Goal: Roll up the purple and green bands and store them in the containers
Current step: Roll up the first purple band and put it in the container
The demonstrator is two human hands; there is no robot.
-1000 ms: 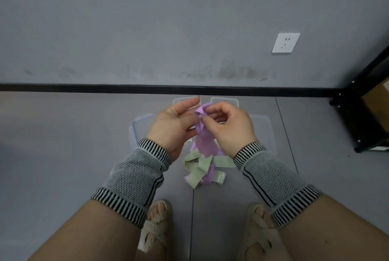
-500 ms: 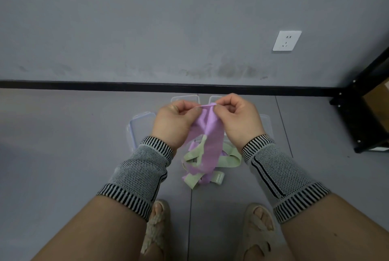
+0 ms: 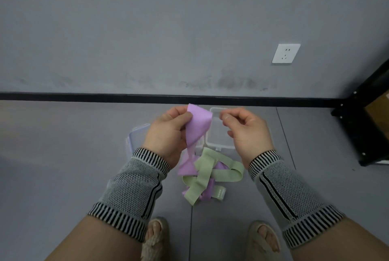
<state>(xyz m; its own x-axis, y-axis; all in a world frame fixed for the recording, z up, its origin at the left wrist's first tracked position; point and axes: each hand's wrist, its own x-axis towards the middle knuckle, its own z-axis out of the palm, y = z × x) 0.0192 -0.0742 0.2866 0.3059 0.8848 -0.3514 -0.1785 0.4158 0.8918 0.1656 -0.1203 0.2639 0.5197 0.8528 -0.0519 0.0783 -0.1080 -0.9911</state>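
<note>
We see purple band: smooth flat strip, upper end pinched by left hand, twisting down to floor. Green band lies looped, tangled over purple tail. Clear plastic container just behind, open. Right hand raised beside band; thumb meets forefinger, whether on band's edge we cannot tell. Bare floor either side.

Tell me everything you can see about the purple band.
The purple band is a flat, wide lilac strip, seemingly stretchy. The left hand grips its top end, raised above the floor; the right hand is just off it. It hangs down twisting into a loose heap, tangled with the green band. Not rolled yet.
</note>
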